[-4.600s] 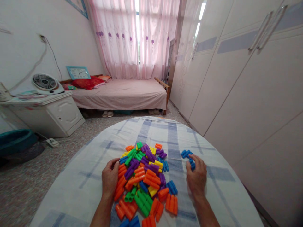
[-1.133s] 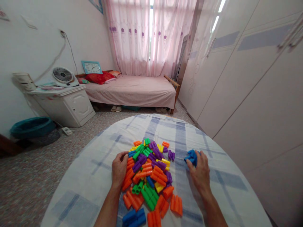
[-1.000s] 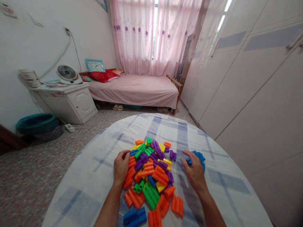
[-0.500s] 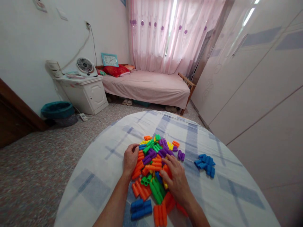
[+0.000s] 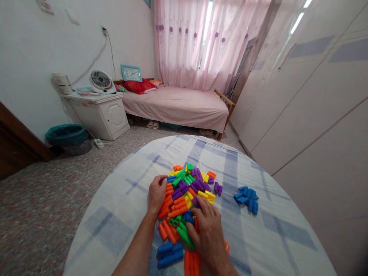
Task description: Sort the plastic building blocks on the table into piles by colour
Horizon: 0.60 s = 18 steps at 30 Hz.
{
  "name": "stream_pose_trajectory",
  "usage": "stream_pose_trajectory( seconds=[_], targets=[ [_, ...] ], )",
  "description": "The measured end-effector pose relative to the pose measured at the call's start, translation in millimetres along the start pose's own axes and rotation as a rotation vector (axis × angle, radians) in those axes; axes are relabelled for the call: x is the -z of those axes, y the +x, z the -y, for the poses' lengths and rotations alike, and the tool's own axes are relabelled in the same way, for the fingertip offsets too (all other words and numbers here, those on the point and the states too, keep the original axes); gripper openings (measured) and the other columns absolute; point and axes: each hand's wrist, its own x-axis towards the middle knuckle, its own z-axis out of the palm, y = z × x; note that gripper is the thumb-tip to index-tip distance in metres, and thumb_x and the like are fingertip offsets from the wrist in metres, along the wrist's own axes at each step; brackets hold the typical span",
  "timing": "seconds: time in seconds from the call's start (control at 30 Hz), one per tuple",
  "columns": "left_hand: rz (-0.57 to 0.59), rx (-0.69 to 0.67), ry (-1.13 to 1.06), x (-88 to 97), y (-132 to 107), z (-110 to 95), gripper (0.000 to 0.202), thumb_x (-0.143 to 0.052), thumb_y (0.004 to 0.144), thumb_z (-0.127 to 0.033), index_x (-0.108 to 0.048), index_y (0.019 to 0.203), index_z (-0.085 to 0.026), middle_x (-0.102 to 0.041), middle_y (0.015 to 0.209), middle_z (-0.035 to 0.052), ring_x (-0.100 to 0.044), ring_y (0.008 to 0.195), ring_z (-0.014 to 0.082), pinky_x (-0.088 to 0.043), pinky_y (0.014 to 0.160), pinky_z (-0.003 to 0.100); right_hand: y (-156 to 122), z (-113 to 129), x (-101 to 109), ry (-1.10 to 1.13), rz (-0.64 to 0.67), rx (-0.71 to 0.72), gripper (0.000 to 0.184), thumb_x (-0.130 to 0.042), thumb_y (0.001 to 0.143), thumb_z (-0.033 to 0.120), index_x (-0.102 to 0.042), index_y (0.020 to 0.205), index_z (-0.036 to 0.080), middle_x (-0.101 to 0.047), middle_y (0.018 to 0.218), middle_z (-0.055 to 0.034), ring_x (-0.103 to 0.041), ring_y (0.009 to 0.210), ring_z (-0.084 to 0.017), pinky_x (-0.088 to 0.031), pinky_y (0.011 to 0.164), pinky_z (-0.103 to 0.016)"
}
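Note:
A mixed pile of short plastic tube blocks (image 5: 180, 188) in orange, green, purple, yellow and blue lies on the tablecloth. My left hand (image 5: 157, 193) cups the pile's left edge, its curved fingertips beside a blue block (image 5: 171, 178) and orange blocks (image 5: 167, 199). My right hand (image 5: 207, 224) reaches palm down over the pile's near right side, thumb and fingers apart. Between its thumb and forefinger show a blue block (image 5: 188, 217) and part of an orange block (image 5: 197, 224). A green block (image 5: 185, 235) lies by the thumb. The palm hides the blocks beneath it.
A separate cluster of blue blocks (image 5: 247, 199) lies to the right on the round table (image 5: 120, 214). Nearer me are blue blocks (image 5: 170, 255) and orange blocks (image 5: 191, 263). Beyond the table stand a bed (image 5: 175, 103), a cabinet (image 5: 115, 119) and a bin (image 5: 67, 138).
My right hand has drawn nearer to me through the pile, and yellow blocks now show beyond its fingers. Orange and green blocks near it have shifted. My left hand stays at the pile's left edge.

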Motion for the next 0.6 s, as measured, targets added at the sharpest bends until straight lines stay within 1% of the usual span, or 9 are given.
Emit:
stream_pose_trajectory(
  seconds=[0.1,0.17,0.23,0.27,0.37,0.4,0.5,0.6],
  targets=[
    [0.01,0.003,0.002,0.1,1,3,0.026,-0.05,0.078,-0.033,-0.067,0.091,-0.018,-0.07,0.089,0.0057,-0.064,0.083,0.0199,-0.049,0.079,0.032,1,-1,2,0.082,-0.041,0.026,0.021,-0.056,0.074,0.017,-0.061,0.093,0.025,-0.057,0.128,-0.0051,-0.041,0.127,-0.027,-0.03,0.104,-0.051],
    [0.015,0.005,0.01,0.3,1,5,0.027,-0.051,0.077,-0.034,-0.067,0.091,-0.018,-0.07,0.09,0.0055,-0.064,0.084,0.0204,-0.049,0.079,0.032,3,-4,7,0.172,-0.073,0.016,0.018,-0.055,0.076,0.018,-0.061,0.092,0.025,-0.059,0.123,-0.0036,-0.04,0.128,-0.025,-0.029,0.106,-0.048],
    [0.022,0.008,0.01,0.6,2,7,0.027,-0.051,0.076,-0.036,-0.067,0.091,-0.018,-0.07,0.091,0.0057,-0.064,0.085,0.021,-0.049,0.079,0.032,5,-10,15,0.287,-0.126,-0.057,0.016,-0.053,0.079,0.022,-0.061,0.093,0.024,-0.061,0.121,-0.0044,-0.043,0.125,-0.024,-0.033,0.105,-0.044],
    [0.024,0.01,0.007,0.9,3,7,0.028,-0.051,0.076,-0.036,-0.067,0.091,-0.018,-0.07,0.091,0.0058,-0.064,0.086,0.0213,-0.049,0.079,0.033,7,-16,20,0.345,-0.16,-0.124,0.017,-0.051,0.082,0.025,-0.062,0.095,0.024,-0.062,0.118,-0.0052,-0.048,0.121,-0.023,-0.036,0.102,-0.042],
    [0.026,0.017,0.001,1.5,3,6,0.03,-0.052,0.074,-0.038,-0.066,0.091,-0.018,-0.07,0.092,0.0063,-0.064,0.087,0.0219,-0.048,0.082,0.034,8,-48,35,0.426,-0.3,-0.402,0.026,-0.048,0.085,0.036,-0.062,0.1,0.021,-0.067,0.103,-0.0065,-0.061,0.098,-0.021,-0.047,0.086,-0.035],
    [0.024,0.019,0.002,1.7,3,6,0.031,-0.052,0.074,-0.039,-0.066,0.091,-0.017,-0.07,0.092,0.0064,-0.063,0.087,0.022,-0.048,0.083,0.034,7,-62,40,0.402,-0.361,-0.496,0.03,-0.049,0.083,0.04,-0.062,0.1,0.02,-0.068,0.098,-0.0067,-0.063,0.091,-0.021,-0.048,0.083,-0.035],
    [0.019,0.035,0.005,2.0,2,3,0.032,-0.053,0.073,-0.04,-0.066,0.091,-0.017,-0.07,0.091,0.0065,-0.063,0.086,0.0224,-0.048,0.082,0.034,0,-107,53,0.237,-0.521,-0.707,0.043,-0.053,0.076,0.05,-0.063,0.1,0.016,-0.068,0.096,-0.0098,-0.063,0.088,-0.024,-0.046,0.083,-0.038],
    [0.024,0.041,0.015,2.3,2,3,0.032,-0.053,0.073,-0.04,-0.066,0.091,-0.018,-0.07,0.093,0.006,-0.064,0.087,0.0224,-0.048,0.081,0.034,-9,-140,61,0.084,-0.596,-0.8,0.047,-0.05,0.075,0.052,-0.063,0.1,0.016,-0.066,0.098,-0.0109,-0.062,0.085,-0.024,-0.045,0.081,-0.038]
  ],
)
